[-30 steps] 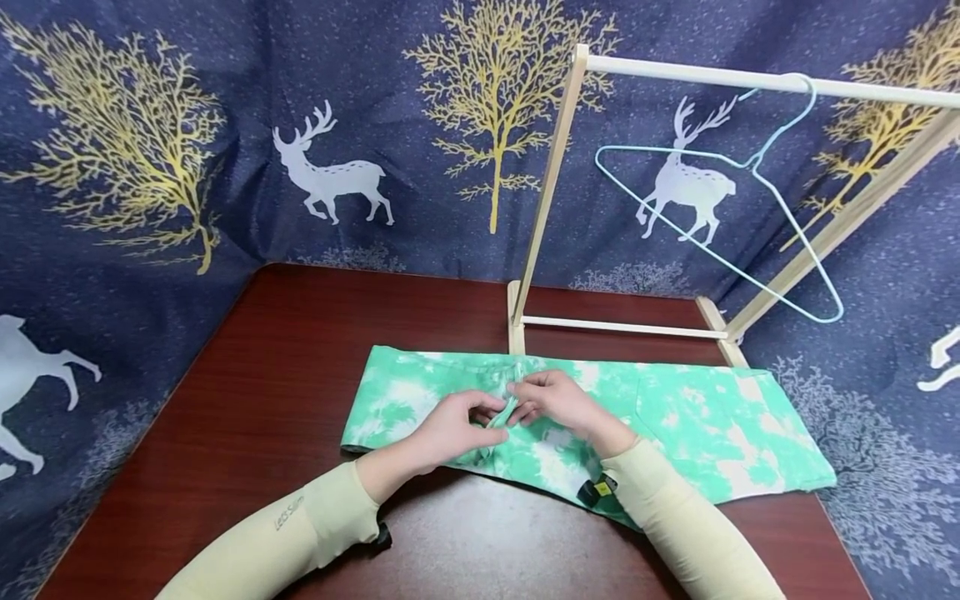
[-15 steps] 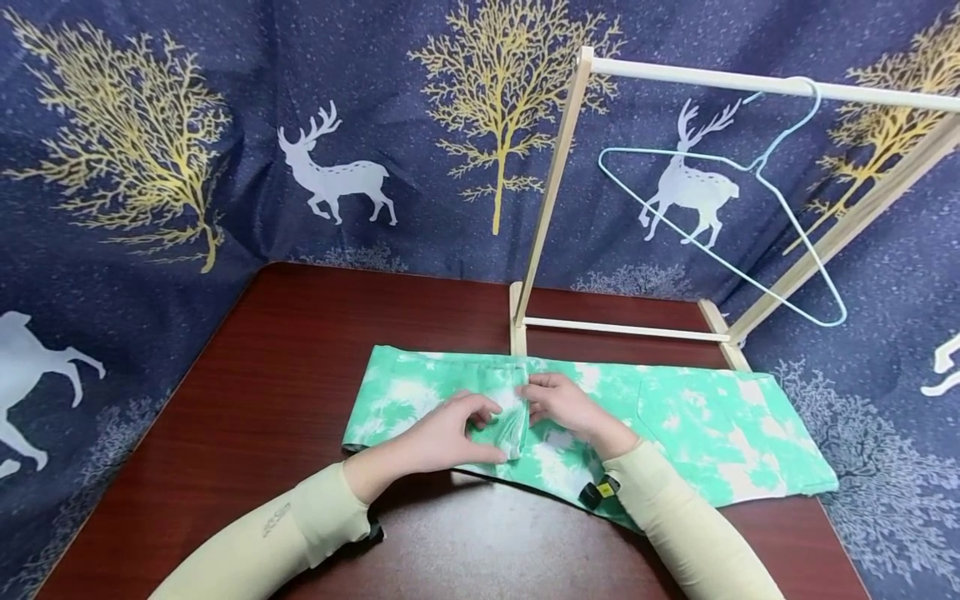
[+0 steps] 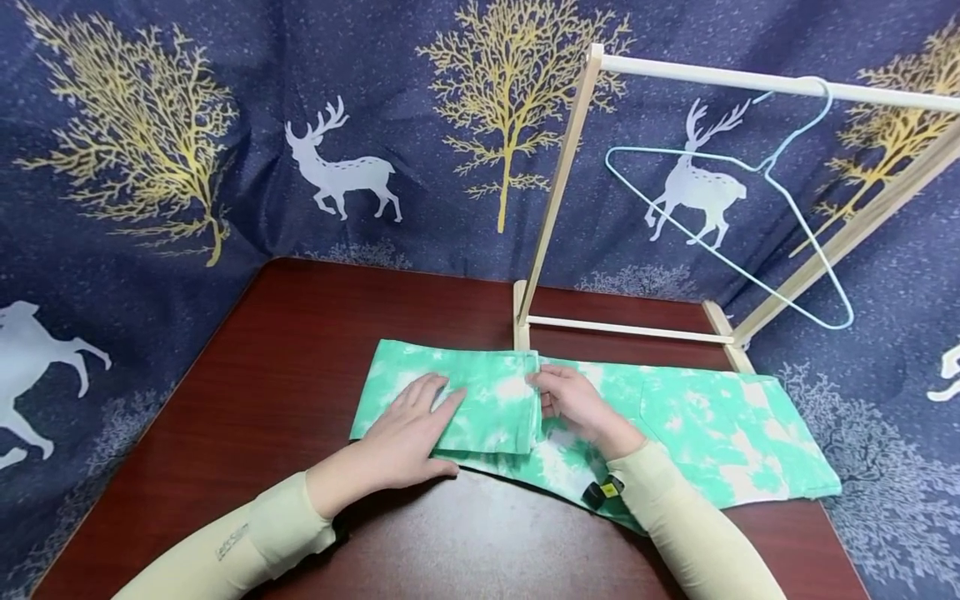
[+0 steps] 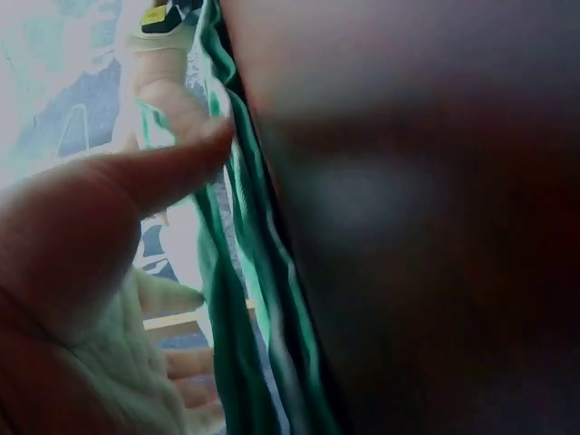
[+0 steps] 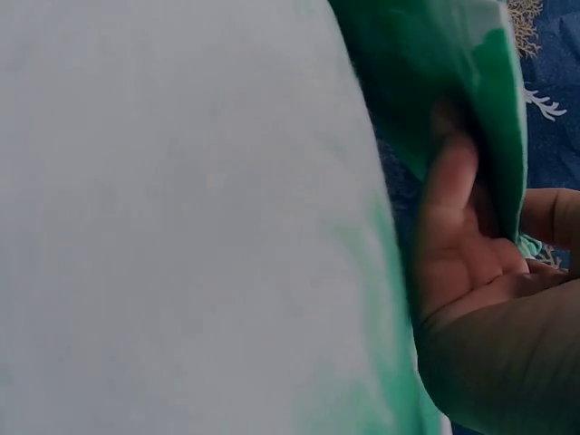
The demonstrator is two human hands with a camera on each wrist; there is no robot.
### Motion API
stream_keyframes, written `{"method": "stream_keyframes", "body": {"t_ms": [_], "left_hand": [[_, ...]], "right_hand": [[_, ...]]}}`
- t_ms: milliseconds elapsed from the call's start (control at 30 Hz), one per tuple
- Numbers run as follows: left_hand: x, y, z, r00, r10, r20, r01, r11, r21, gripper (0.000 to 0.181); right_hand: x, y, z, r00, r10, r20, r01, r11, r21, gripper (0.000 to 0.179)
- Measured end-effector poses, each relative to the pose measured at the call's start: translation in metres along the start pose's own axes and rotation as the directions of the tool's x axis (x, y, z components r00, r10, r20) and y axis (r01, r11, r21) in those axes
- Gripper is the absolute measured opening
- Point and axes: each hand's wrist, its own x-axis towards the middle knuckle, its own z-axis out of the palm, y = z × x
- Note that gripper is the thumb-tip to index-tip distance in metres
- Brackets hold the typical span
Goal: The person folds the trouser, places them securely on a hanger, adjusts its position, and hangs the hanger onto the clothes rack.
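Observation:
Green-and-white tie-dye trousers (image 3: 705,433) lie lengthwise across the table, with a pocket seam showing near their wider right end. Their left part is doubled over into a flat flap (image 3: 491,408), its hem towards the right. My left hand (image 3: 401,433) rests with spread fingers on the left side of this flap, thumb by the near edge. At the hem, my right hand (image 3: 573,404) pinches the cloth, thumb on top. From the right wrist view, the fingers (image 5: 453,172) reach under the raised layer. Green cloth layers (image 4: 240,299) run beside the left palm in the left wrist view.
Behind the trousers stands a wooden rack (image 3: 557,183) with a white top rail. A pale blue wire hanger (image 3: 720,254) hangs from it. The dark red table (image 3: 300,333) extends left and in front. A patterned blue curtain (image 3: 420,83) surrounds the back and sides.
The bunched cloth between both hands has been spread into a flat flap. My left hand has let go and slid left and nearer. My right hand has shifted slightly right, keeping the hem.

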Motion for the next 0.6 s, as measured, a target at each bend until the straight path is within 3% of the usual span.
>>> {"method": "stream_keyframes", "body": {"t_ms": [233,400,600], "left_hand": [[-0.006,-0.009,-0.004,0.987,0.055,-0.151,-0.027,0.984,0.176,0.09],[-0.008,-0.015,-0.005,0.978,0.124,-0.167,-0.071,0.954,0.291,0.085],[-0.009,-0.02,-0.002,0.978,0.135,-0.161,-0.072,0.934,0.35,0.087]], "right_hand": [[-0.011,-0.018,-0.012,0.995,-0.085,-0.055,0.086,0.996,0.013,0.037],[-0.024,-0.034,-0.03,0.991,-0.094,-0.098,0.096,0.995,0.015,0.038],[-0.049,-0.048,-0.06,0.982,-0.106,-0.159,0.115,0.992,0.049,0.035]]}}
